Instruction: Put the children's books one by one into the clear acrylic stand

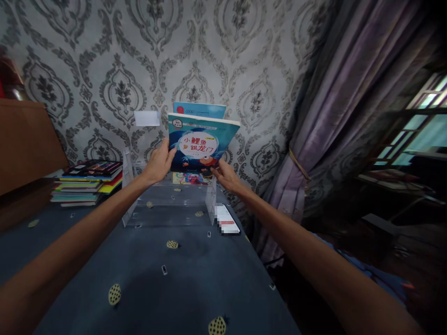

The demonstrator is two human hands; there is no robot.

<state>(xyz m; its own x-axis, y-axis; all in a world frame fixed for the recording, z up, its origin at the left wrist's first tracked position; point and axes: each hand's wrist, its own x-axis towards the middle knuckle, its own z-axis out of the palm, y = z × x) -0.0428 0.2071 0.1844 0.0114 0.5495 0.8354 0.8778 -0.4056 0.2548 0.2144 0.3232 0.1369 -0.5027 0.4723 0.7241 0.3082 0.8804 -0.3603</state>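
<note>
A book (200, 146) is held up in front of the wall (244, 70) by both hands, above a clear rack (211, 204), with its teal front cover turned toward the camera. Its left edge is pinched by the left hand (161, 160), the thumb being laid over the cover; its lower right corner is clasped in the right hand (225, 174). In each grip, only the thickness of the book is left between thumb and fingers. Behind it, a blue book (200, 108) is partly hidden, its top edge being seen above. A colourful strip (192, 178) is seen below; whether it belongs to the blue book cannot be told. The rack is set on the desk (139, 270), between a stack of books (89, 181) at its left and a phone (228, 221) just beside its right end.
</note>
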